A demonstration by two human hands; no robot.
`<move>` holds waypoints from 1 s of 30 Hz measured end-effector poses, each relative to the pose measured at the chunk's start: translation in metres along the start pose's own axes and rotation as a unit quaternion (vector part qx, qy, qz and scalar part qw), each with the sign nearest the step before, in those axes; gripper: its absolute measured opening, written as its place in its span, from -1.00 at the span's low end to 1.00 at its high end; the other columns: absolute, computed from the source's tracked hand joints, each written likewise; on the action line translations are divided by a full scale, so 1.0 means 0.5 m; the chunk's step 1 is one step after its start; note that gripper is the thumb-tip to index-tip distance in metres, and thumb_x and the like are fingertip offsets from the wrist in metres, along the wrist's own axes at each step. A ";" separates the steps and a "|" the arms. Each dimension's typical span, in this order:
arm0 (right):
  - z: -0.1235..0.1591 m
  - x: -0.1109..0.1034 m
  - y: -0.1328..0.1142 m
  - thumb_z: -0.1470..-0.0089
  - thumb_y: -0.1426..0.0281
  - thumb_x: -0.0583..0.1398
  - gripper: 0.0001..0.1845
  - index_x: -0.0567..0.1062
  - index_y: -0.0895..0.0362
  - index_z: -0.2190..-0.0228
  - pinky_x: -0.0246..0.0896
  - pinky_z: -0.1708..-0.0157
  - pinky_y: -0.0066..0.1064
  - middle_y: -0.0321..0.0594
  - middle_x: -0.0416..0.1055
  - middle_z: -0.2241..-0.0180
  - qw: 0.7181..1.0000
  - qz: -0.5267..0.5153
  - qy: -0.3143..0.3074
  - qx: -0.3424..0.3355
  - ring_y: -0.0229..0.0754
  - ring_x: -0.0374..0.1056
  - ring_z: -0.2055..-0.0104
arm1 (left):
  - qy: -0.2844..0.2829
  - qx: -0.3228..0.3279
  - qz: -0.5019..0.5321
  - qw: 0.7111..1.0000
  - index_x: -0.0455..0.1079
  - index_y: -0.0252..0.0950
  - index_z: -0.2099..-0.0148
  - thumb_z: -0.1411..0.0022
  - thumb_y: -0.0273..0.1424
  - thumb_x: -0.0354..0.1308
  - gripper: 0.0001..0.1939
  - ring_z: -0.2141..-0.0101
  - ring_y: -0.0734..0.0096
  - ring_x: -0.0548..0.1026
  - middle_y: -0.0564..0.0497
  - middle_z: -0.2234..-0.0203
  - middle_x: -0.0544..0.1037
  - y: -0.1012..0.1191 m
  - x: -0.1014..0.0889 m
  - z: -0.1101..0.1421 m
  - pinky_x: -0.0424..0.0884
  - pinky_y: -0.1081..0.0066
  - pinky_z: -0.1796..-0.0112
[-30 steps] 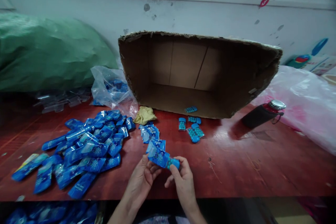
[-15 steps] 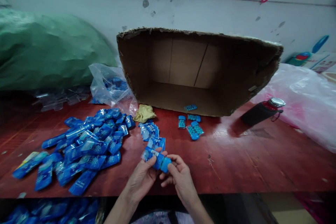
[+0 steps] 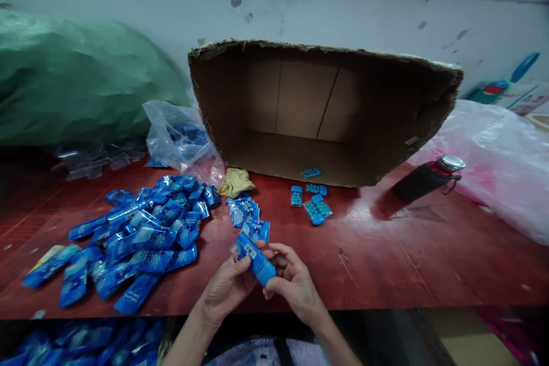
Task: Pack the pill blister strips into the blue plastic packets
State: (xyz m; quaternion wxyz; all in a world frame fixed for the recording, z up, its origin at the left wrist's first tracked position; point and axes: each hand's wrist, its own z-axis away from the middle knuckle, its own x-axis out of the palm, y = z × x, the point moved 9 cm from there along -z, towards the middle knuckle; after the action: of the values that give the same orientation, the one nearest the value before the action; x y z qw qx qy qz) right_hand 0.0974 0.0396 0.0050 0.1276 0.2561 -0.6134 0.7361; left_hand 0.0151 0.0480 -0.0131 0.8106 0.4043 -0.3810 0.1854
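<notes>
A small blue packet (image 3: 257, 260) with a barcode on its upper face is held between both hands over the table's front edge. My left hand (image 3: 229, 286) grips its far left end, thumb on top. My right hand (image 3: 295, 283) pinches its near right end. Just beyond the fingers lie flat blue printed cards (image 3: 243, 211). To the left is a heap of blue packets (image 3: 146, 234). Several small clear packs with blue beads (image 3: 318, 209) lie ahead and to the right.
A cardboard box (image 3: 300, 160) lies on its side, opening towards me. A dark-sleeved bottle (image 3: 422, 183) stands right, beside pink plastic (image 3: 497, 166). A yellow cloth (image 3: 235, 183), a clear bag (image 3: 180, 137) and a green sack (image 3: 86, 80) are left. More blue packets (image 3: 86, 343) sit below the table edge.
The blue packet has turned in my hands, so its barcode now faces up and its near end points further down. The view has shifted slightly.
</notes>
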 end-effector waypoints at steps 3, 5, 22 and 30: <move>-0.003 0.002 -0.001 0.34 0.59 0.28 -0.34 0.32 0.01 0.12 0.24 0.56 -0.53 -0.34 0.40 0.29 1.000 0.002 -0.024 0.010 -0.35 0.29 0.49 | -0.030 -0.009 -0.002 1.000 0.43 -0.32 0.22 0.04 -0.43 0.21 -0.74 0.26 0.32 0.47 -0.05 0.38 0.57 -0.007 0.005 -0.002 0.32 0.38 0.22; -0.004 0.001 -0.001 0.38 0.62 0.30 -0.29 0.34 -0.02 0.11 0.25 0.51 -0.55 -0.37 0.40 0.29 0.999 0.019 -0.035 0.016 -0.37 0.28 0.48 | -0.030 -0.013 -0.010 0.999 0.45 -0.32 0.26 0.04 -0.41 0.22 -0.77 0.30 0.34 0.48 -0.04 0.39 0.57 -0.013 0.008 -0.002 0.32 0.41 0.27; -0.004 -0.033 0.037 0.19 0.45 0.23 -0.51 0.38 0.05 0.12 0.26 0.68 -0.57 -0.47 0.29 0.58 0.995 0.064 -0.039 0.067 -0.41 0.28 0.71 | 0.065 0.027 -0.043 0.997 0.41 -0.35 0.31 -0.13 -0.32 0.03 -0.79 0.55 0.48 0.39 -0.03 0.48 0.50 -0.055 0.026 0.005 0.30 0.46 0.59; -0.006 -0.024 0.041 0.19 0.48 0.23 -0.57 0.40 0.08 0.18 0.25 0.72 -0.57 -0.38 0.39 0.49 0.997 0.022 -0.045 0.061 -0.39 0.31 0.72 | 0.024 0.007 -0.040 0.999 0.41 -0.36 0.26 -0.10 -0.46 0.07 -0.85 0.44 0.42 0.42 -0.06 0.41 0.51 -0.042 0.029 0.014 0.34 0.42 0.47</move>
State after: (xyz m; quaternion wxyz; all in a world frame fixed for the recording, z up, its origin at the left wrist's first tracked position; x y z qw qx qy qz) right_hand 0.0966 0.0397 -0.0193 0.0675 0.2827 -0.5778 0.7627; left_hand 0.0338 0.0294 -0.0100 0.8234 0.4207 -0.3430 0.1653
